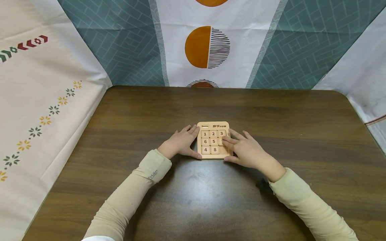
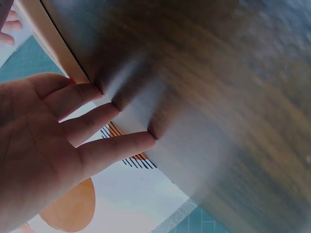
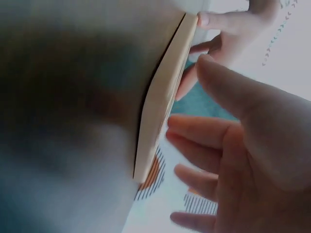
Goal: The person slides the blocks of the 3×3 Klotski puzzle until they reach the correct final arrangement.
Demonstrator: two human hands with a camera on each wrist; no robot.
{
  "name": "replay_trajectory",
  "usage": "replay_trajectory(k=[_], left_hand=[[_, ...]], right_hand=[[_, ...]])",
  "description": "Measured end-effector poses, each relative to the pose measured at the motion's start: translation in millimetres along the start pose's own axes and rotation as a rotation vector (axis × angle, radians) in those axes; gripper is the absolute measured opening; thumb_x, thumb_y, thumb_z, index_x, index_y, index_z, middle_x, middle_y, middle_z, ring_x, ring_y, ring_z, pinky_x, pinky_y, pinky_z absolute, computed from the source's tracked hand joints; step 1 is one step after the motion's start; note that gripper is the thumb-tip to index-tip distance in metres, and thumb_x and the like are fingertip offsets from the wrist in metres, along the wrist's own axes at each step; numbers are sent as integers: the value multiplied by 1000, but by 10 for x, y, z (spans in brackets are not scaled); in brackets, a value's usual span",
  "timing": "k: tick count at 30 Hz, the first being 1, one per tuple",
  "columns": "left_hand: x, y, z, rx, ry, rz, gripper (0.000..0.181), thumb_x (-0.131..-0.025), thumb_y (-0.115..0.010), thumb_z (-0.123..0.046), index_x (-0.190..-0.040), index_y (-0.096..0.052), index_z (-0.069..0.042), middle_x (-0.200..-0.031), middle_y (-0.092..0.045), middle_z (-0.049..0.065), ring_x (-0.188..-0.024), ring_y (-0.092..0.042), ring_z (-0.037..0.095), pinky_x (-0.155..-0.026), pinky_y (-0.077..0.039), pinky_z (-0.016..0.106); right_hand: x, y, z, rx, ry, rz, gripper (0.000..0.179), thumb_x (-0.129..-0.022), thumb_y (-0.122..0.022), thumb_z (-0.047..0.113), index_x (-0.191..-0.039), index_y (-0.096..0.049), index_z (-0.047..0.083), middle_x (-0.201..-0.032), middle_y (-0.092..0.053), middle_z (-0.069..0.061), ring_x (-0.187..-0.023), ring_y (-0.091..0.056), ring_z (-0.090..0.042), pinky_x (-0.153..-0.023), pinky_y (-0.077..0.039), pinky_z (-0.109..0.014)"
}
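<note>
A pale wooden number sliding puzzle point(image 1: 206, 156) lies flat on the table, with numbered square tiles in its frame. Along its left side rests my left hand point(image 1: 182, 142), fingers stretched toward the upper left corner and thumb at the lower left corner. My right hand point(image 1: 248, 150) reaches over the right side. Its index and middle fingertips touch the tile right of the 5 and hide its number, while the thumb lies by the lower right corner. From the right wrist view, the puzzle point(image 3: 154, 116) appears edge-on beyond the extended right fingers.
The brown wooden table point(image 1: 144, 110) extends around the puzzle. Behind it hangs a teal and white patterned cloth point(image 1: 132, 50). A cream cloth with small flower motifs point(image 1: 60, 134) borders the left side, and white cloth point(image 1: 365, 67) the right.
</note>
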State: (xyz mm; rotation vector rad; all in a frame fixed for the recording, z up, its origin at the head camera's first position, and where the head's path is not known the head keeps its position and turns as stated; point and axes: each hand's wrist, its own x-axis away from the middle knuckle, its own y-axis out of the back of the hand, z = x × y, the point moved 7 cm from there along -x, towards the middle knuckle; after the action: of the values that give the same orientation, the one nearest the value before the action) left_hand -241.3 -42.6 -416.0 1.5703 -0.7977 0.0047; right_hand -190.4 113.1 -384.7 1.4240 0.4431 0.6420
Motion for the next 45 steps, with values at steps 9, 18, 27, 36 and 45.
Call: replay_trajectory(k=[9, 18, 27, 36, 45], left_hand=[[-4, 17, -2, -2, -6, -9, 114, -68, -65, -65, -147, -6, -8, -152, -6, 8, -138, -7, 28, -102, -20, 56], [-8, 1, 9, -7, -3, 2, 114, -68, -65, -64, -147, -4, -9, -151, -4, 8, -138, -5, 28, -102, -19, 57], [-4, 2, 3, -7, 1, 3, 114, -68, -65, -65, -147, -5, -9, -151, -5, 9, -138, -6, 29, -102, -19, 57], [16, 14, 2, 1, 5, -3, 114, -67, -66, -64, -147, -5, -9, -151, -5, 9, -138, -6, 28, -102, -19, 57], [-8, -7, -1, -7, -14, -12, 114, -68, -66, -64, -147, -6, -8, -151, -6, 10, -137, -7, 30, -101, -21, 58]], right_hand=[[56, -51, 194, -83, 146, 24, 62, -84, -58, 48, -133, -49, 10, -137, -44, -5, -134, -24, -29, -100, -20, -59], [166, -24, 33, -80, 117, 41, 59, -84, -61, 45, -130, -53, 10, -136, -46, -5, -132, -26, -32, -99, -21, -60], [-19, -1, 104, -75, 124, 59, 66, -84, -59, 46, -136, -44, 9, -141, -39, -7, -134, -22, -32, -99, -20, -60], [48, -49, 215, -108, 162, 111, 60, -87, -58, 42, -135, -46, 9, -141, -38, -7, -134, -23, -30, -98, -21, -61], [117, -10, 183, -138, 178, 82, 57, -86, -59, 40, -133, -48, 8, -138, -43, -8, -132, -26, -32, -98, -22, -60]])
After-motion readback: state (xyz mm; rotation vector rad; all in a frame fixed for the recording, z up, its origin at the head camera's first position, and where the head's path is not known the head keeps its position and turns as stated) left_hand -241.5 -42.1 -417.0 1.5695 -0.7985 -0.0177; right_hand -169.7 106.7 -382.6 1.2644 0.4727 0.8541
